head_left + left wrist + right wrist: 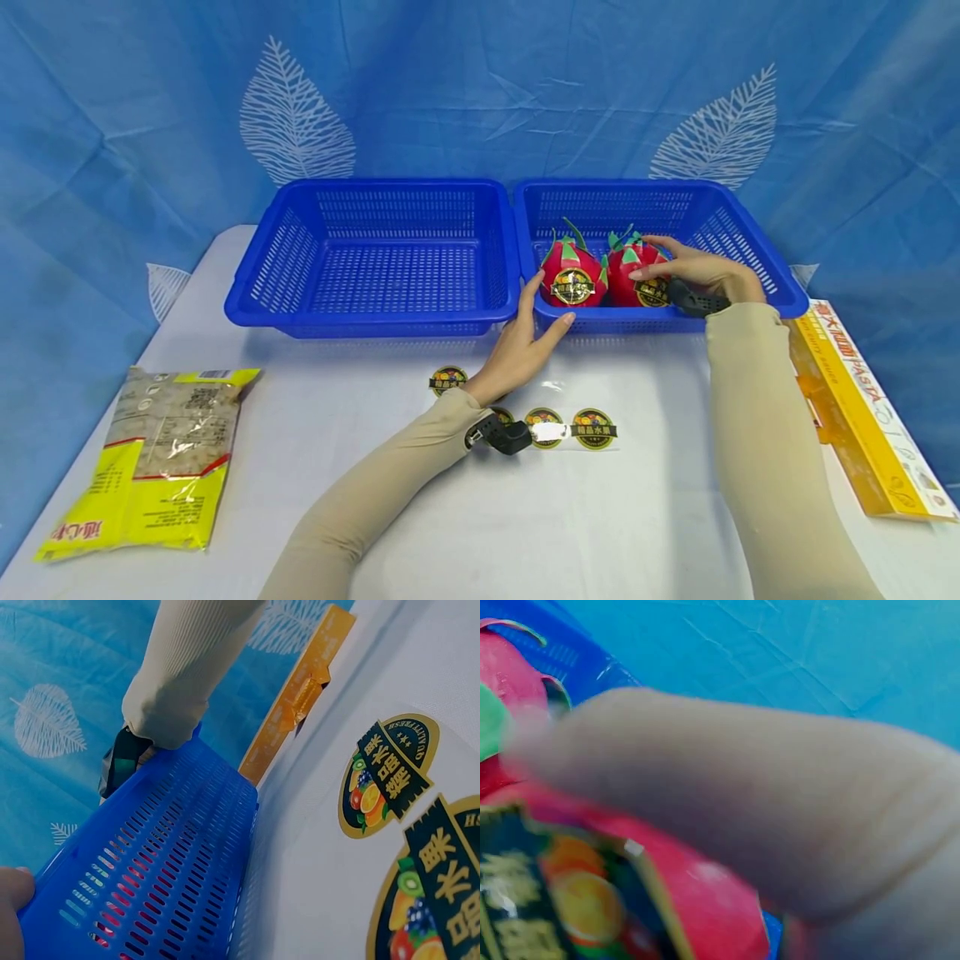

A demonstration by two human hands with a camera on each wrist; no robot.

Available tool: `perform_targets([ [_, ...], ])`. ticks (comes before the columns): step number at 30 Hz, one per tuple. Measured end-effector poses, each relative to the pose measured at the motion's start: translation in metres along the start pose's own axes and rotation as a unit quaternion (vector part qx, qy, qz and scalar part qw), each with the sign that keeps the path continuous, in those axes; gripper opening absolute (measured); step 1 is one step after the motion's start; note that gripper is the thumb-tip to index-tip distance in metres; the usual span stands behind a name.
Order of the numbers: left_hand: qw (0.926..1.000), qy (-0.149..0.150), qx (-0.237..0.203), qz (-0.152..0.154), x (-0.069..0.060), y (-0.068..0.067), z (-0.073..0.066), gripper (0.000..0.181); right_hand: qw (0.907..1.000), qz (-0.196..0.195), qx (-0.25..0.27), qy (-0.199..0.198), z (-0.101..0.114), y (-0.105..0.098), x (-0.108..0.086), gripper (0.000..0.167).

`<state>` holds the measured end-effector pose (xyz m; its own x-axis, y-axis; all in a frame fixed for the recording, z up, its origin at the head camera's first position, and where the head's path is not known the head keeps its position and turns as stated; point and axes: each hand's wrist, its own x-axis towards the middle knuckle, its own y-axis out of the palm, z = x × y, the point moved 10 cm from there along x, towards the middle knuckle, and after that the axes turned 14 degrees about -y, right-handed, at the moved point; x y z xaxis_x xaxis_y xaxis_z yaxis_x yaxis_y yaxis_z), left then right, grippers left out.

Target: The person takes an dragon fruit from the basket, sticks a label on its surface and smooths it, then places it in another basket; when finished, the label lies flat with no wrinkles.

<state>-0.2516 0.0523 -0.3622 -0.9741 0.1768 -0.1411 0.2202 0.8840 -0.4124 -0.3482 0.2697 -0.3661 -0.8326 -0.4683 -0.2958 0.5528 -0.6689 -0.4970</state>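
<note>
Two red dragon fruits with green-tipped scales sit side by side in the right blue basket (757, 250). My right hand (693, 268) reaches over the basket's front rim and holds the right dragon fruit (626, 271), thumb in front and fingers behind. The left dragon fruit (562, 267) bears a round black-and-gold fruit sticker (572, 286); a similar sticker is on the right one. At the front left corner of this basket, my left hand (519, 346) has its thumb and fingers spread, touching the rim area. Whether its fingertips touch the left fruit I cannot tell.
Another blue basket (397, 321) stands to the left, with nothing in it. A sheet with several round stickers (594, 428) lies on the white table (315, 400). A yellow bag (168, 467) lies at the left, and a yellow pasta box (862, 417) at the right.
</note>
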Motion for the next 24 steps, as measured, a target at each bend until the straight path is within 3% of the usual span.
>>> perform_targets([
  [10, 1.0, -0.002, 0.008, 0.0, 0.0, 0.0, -0.001, 0.071, 0.9993, 0.0, 0.027, 0.025, 0.003, 0.003, -0.001, 0.088],
  [18, 0.9982, -0.021, 0.032, 0.045, -0.007, -0.002, -0.003, 0.073, 0.9999, 0.0, -0.01, -0.002, 0.008, 0.001, -0.001, 0.086],
  [21, 0.9957, -0.015, 0.056, 0.072, -0.016, -0.002, -0.009, 0.077, 0.9997, -0.023, -0.008, 0.002, 0.009, -0.004, -0.002, 0.09],
  [24, 0.989, 0.002, 0.108, 0.101, -0.03, -0.004, -0.016, 0.079, 0.9961, -0.087, 0.013, 0.008, 0.01, -0.013, -0.007, 0.094],
])
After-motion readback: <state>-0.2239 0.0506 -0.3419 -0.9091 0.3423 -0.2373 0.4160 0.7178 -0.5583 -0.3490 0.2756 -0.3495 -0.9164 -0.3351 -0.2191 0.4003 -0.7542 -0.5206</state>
